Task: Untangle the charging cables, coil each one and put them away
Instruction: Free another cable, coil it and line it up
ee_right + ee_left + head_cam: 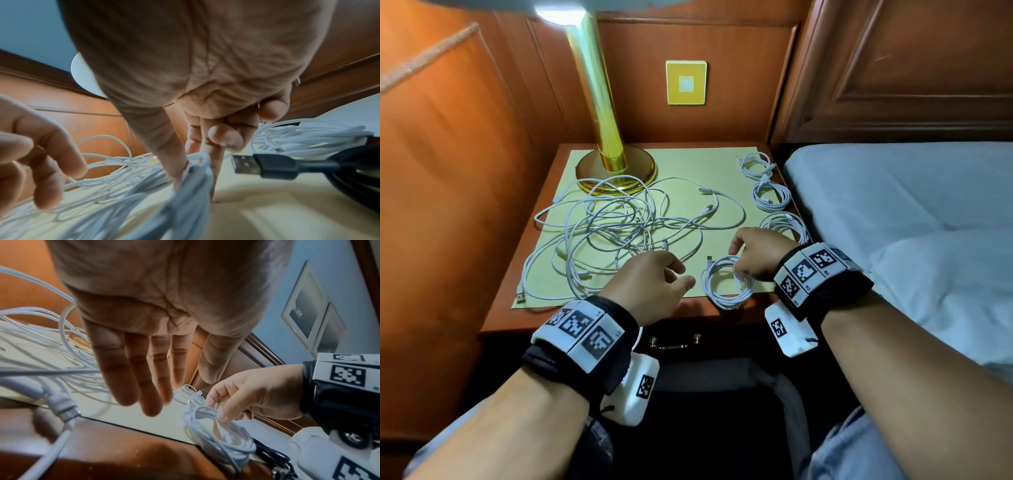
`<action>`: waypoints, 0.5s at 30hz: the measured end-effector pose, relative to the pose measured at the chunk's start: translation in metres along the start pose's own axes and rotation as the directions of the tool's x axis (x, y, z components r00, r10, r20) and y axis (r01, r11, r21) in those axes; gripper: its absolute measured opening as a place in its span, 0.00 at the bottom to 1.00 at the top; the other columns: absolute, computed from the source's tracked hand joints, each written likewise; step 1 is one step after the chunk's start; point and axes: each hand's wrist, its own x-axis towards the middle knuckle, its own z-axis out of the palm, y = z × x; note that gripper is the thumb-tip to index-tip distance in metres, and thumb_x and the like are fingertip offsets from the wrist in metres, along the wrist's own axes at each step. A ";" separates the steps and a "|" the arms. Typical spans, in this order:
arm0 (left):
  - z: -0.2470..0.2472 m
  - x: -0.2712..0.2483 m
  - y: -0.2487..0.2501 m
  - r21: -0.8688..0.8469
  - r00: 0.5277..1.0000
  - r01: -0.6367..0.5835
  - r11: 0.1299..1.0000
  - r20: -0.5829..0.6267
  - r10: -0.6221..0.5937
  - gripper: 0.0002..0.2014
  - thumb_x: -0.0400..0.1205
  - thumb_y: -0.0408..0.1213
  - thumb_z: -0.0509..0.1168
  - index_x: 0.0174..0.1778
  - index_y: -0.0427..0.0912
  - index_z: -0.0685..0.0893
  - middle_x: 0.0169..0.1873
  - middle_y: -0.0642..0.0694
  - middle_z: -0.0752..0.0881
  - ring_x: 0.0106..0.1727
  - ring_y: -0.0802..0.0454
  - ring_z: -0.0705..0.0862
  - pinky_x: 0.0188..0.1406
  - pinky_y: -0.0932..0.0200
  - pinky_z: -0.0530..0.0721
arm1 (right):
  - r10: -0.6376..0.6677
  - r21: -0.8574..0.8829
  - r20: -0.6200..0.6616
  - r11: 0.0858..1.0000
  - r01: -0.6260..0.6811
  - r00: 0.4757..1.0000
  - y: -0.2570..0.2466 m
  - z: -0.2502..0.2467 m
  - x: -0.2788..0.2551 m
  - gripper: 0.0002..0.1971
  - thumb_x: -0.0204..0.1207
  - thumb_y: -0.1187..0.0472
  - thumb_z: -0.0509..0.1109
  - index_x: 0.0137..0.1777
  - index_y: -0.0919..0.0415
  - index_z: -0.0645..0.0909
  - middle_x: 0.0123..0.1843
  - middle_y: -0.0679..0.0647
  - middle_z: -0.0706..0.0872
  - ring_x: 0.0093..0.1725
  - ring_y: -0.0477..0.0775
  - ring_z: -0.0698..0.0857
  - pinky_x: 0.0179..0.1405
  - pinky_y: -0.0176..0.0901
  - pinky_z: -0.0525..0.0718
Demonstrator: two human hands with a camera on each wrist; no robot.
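A tangle of white charging cables sprawls over the yellow mat on the nightstand, also seen in the left wrist view. One white coiled cable lies at the mat's front edge. My right hand pinches its loops between thumb and fingers, as the left wrist view also shows. My left hand hovers just left of the coil with straight fingers and holds nothing. Three more coiled white cables sit in a row along the mat's right edge.
A brass lamp base stands at the back left, with cable loops against it. A bed borders the nightstand on the right. A drawer handle shows below the front edge. A black USB plug hangs beside my right hand.
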 end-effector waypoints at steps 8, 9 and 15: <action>-0.010 -0.005 -0.005 -0.014 1.000 -0.009 1.000 0.001 0.009 0.14 0.82 0.55 0.68 0.57 0.51 0.86 0.49 0.57 0.88 0.43 0.57 0.88 0.39 0.61 0.81 | 0.049 -0.047 -0.039 0.998 -0.051 0.998 -0.005 0.001 -0.001 0.14 0.76 0.52 0.75 0.59 0.50 0.78 0.53 0.46 0.83 0.56 0.52 0.81 0.60 0.48 0.79; -0.012 -0.006 -0.006 -0.013 1.000 -0.012 1.000 -0.007 0.012 0.13 0.83 0.55 0.68 0.57 0.51 0.86 0.49 0.57 0.89 0.43 0.57 0.88 0.40 0.61 0.81 | 0.050 -0.050 -0.060 0.997 -0.053 0.997 -0.007 0.000 -0.002 0.14 0.77 0.51 0.74 0.60 0.50 0.77 0.53 0.46 0.83 0.57 0.52 0.81 0.59 0.47 0.77; -0.033 -0.009 -0.022 -0.079 0.995 -0.005 0.997 -0.098 -0.003 0.08 0.82 0.50 0.71 0.50 0.50 0.88 0.43 0.57 0.89 0.41 0.56 0.89 0.37 0.58 0.84 | 0.015 0.026 -0.128 1.000 -0.012 0.992 -0.027 -0.004 -0.008 0.13 0.79 0.45 0.71 0.57 0.50 0.77 0.58 0.49 0.83 0.57 0.55 0.83 0.66 0.55 0.80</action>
